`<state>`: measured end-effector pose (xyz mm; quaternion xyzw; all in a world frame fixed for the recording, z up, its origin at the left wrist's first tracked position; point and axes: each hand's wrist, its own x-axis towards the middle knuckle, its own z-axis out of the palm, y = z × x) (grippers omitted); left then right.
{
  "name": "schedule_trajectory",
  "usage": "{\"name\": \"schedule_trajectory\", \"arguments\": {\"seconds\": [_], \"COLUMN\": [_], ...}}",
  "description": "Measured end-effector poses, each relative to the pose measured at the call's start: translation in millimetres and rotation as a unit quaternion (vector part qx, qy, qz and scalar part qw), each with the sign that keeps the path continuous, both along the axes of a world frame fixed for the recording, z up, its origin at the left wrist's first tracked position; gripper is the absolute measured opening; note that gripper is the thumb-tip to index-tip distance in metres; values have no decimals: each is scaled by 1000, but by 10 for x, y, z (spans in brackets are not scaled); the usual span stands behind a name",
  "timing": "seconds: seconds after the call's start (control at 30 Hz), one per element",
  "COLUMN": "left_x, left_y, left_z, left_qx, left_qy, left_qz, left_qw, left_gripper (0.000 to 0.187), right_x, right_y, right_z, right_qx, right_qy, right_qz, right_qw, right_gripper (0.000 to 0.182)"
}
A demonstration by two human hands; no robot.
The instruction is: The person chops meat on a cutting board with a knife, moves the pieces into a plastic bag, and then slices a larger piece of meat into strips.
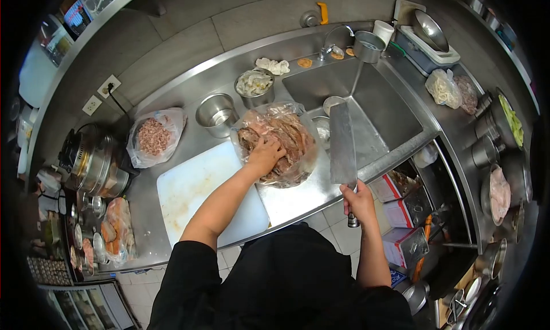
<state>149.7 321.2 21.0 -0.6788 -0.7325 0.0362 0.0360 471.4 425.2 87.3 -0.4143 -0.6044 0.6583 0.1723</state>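
Observation:
My left hand (267, 156) reaches into a clear plastic bag with its fingers curled onto a piece of brown, cooked-looking meat (291, 136). The open bag (306, 166) lies on the steel counter, overlapping the right edge of a white cutting board (192, 186). My right hand (359, 202) is closed around the handle of a cleaver (343, 146). Its broad blade points away from me, over the near left edge of the sink. Part of the meat is hidden under my left hand.
Behind the bag stand an empty steel pot (217, 115) and a pot of pale pieces (254, 84). A bag of minced meat (153, 136) lies left. The sink (372, 100) with its faucet (323, 52) is at the right. A shelf (109, 17) overhangs the left.

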Motion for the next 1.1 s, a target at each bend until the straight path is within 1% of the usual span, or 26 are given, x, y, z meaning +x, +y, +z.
{"name": "schedule_trajectory", "arguments": {"seconds": [0.03, 0.1, 0.13, 0.2, 0.23, 0.27, 0.33, 0.37, 0.4, 0.47, 0.5, 0.53, 0.6, 0.63, 0.67, 0.73, 0.77, 0.8, 0.87, 0.9, 0.93, 1.0, 1.03, 1.1], "left_x": [-14, -90, -129, -212, -226, -254, -315, -368, -382, -343, -242, -193, -117, -137, -141, -119, -179, -188, -209, -185, -217, -256, -270, -303], "left_y": [-14, -53, -55, -79, -106, -100, -102, -106, -100, -132, -130, -78, -5, 34, 47, 51, -2, -17, -54, -56, -46, -19, -31, -40], "left_z": [27, 87, 106, 127, 273, 354, 423, 379, 344, 218, 133, 63, -34, -31, -32, 154, 100, 143, 244, 351, 298, 200, 195, 245], "left_qx": [0, 43, 45, 118, 137, 134, 134, 73, 75, -41, -31, -34, 14, 0, 0, -36, 46, 44, 101, 69, 71, 184, 184, 148], "left_qy": [3, -6, -5, -100, -75, -75, -84, -117, -115, -46, -16, -19, 47, 29, 26, -7, -31, -31, -86, -122, -121, -182, -182, -154], "left_qz": [1, -39, -41, -14, -3, -1, 62, 94, 94, 43, 51, 49, 79, 64, 59, 65, 41, 39, 16, 45, 47, 57, 59, 53], "left_qw": [1000, 998, 998, 988, 988, 988, 985, 986, 986, 997, 998, 998, 996, 998, 998, 997, 998, 998, 991, 989, 989, 964, 964, 975], "left_gripper": [30, 28, 28, 28, 31, 31, 34, 38, 38, 43, 41, 41, 47, 43, 43, 38, 43, 43, 48, 52, 52, 53, 53, 52], "right_x": [-1, -4, 2, 12, 9, 10, -2, -29, -51, -84, -88, -93, -104, -98, -82, -17, 20, 43, 86, 100, 91, 71, 71, 67], "right_y": [14, 48, 69, 87, 110, 141, 140, 142, 145, 132, 115, 98, 53, 20, -13, -24, -32, -42, -15, 4, 27, 63, 66, 71], "right_z": [2, 19, 48, 104, 84, 44, 10, 11, 13, -4, -13, -21, -40, -49, -60, -46, -9, 4, -47, -70, -86, -102, -97, -74], "right_qx": [0, 5, 6, 27, 25, 10, -2, -10, -19, -20, -23, -26, -32, -34, -36, -38, -29, -22, -33, -41, -39, -52, -53, -52], "right_qy": [3, -2, -1, -19, -19, 4, 25, 38, 50, 52, 52, 49, 36, 33, 32, 29, 10, -9, 2, 12, 13, 27, 26, 35], "right_qz": [1, 8, 6, 7, 7, -1, -2, -9, -18, -15, -12, -14, -5, -9, -7, -10, -11, -12, -26, -36, -34, -44, -43, -44], "right_qw": [1000, 1000, 1000, 999, 999, 1000, 1000, 999, 998, 998, 998, 998, 999, 999, 999, 999, 999, 1000, 999, 998, 999, 997, 997, 997], "right_gripper": [18, 18, 18, 18, 18, 18, 18, 18, 18, 18, 17, 17, 16, 16, 16, 16, 16, 16, 17, 17, 17, 18, 18, 18]}}
